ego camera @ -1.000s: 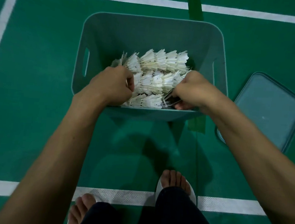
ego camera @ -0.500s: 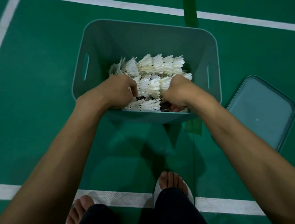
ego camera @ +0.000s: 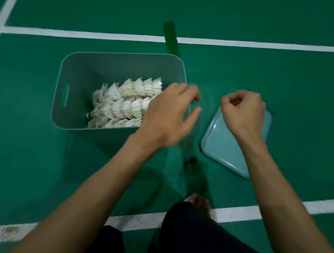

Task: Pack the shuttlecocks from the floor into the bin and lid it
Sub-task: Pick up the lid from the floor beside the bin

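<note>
Shuttlecocks (ego camera: 124, 105): already in the bin (ego camera: 86, 70), lying in stacked rows that fill its floor from about 6 o'clock round to 3 o'clock. The far-left corner is bare. No loose ones show on the green floor (ego camera: 286, 75).

Bin: open-topped, standing on the floor, with a slot handle (ego camera: 65, 95) in its 9 o'clock wall.

Lid (ego camera: 220, 148): flat on the floor at 3 o'clock of the bin, just beside it and not touching, turned askew to the bin's sides.

Your left hand (ego camera: 169, 114): over the bin's 3 o'clock rim, blurred, fingers loosely apart with nothing in them.

Your right hand (ego camera: 243, 114): over the lid's 12 o'clock corner, fingers curled in with nothing showing between them. Whether it touches the rim yet cannot be told.

Step in hand: packing looks finished, so you seem to be going for the lid.

How the lid will handle: it looks like thin, light, fairly stiff plastic with a smooth face. Lying flat, it gives you little to catch from above.

Where to hold: hook your fingertips under the raised edge at a corner to tip it up, then take opposite edges at 3 and 9 o'clock, one in each hand, so it stays level.

Seating it: turn it square to the bin first. Press down at the corners, not the middle, which would probably flex.

Care: the feathers are light and fragile. The rows sit well below the rim, so the lid should clear them.
</note>
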Motion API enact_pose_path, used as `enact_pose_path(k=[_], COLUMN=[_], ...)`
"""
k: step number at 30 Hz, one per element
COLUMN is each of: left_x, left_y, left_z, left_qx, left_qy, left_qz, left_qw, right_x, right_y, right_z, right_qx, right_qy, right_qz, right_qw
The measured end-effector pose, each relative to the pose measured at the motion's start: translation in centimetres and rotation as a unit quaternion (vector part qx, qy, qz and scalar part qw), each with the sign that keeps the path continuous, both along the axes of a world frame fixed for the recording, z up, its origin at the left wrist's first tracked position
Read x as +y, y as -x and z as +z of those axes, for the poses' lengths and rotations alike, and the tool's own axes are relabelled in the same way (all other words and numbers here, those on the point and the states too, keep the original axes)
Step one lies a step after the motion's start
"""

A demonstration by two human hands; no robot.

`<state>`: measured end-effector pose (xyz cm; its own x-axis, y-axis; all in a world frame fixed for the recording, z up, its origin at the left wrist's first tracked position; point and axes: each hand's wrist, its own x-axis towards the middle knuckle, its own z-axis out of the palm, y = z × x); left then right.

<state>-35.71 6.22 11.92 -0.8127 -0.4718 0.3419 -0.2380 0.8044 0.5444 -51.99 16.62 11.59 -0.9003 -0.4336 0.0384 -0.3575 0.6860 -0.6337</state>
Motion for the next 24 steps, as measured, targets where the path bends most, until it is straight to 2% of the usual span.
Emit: enact_pose_path(k=[3,7,9,12,16,19,20,22,24], left_x=[4.2,6.7,7.6,8.9,10.0,9.8,9.7,9.5,9.8], left_y=[2.8,5.4,5.8,6.3,6.7,6.4,6.3,6.1,5.5], left_z=[-2.5,-9.4,-12.7,-16.1,-17.6,-17.5,-17.4,-16.5,-15.1], left_qx=[-0.007,-0.15,-0.207,-0.261,-0.245,-0.225,-0.229,-0.225,-0.174], left_qy=[0.003,-0.048,-0.02,0.049,0.062,0.071,0.078,0.088,0.05], left_qz=[-0.063,-0.076,-0.101,-0.159,-0.183,-0.16,-0.156,-0.15,-0.139], left_qw=[0.998,0.985,0.973,0.951,0.95,0.958,0.958,0.959,0.974], right_x=[3.3,8.9,11.7,14.3,14.9,15.7,16.1,16.3,15.8], right_y=[2.6,4.8,5.4,5.9,6.3,7.2,7.5,7.3,6.5], right_z=[-4.2,-10.0,-12.0,-14.2,-15.8,-15.1,-14.5,-12.0,-8.3], right_qx=[-0.05,-0.081,-0.1,-0.143,-0.155,-0.21,-0.24,-0.291,-0.322], right_qy=[-0.06,-0.175,-0.232,-0.242,-0.163,-0.147,-0.111,0.025,0.172], right_qz=[-0.026,-0.114,-0.164,-0.225,-0.285,-0.274,-0.269,-0.277,-0.273], right_qw=[0.997,0.975,0.954,0.933,0.932,0.927,0.926,0.915,0.89])
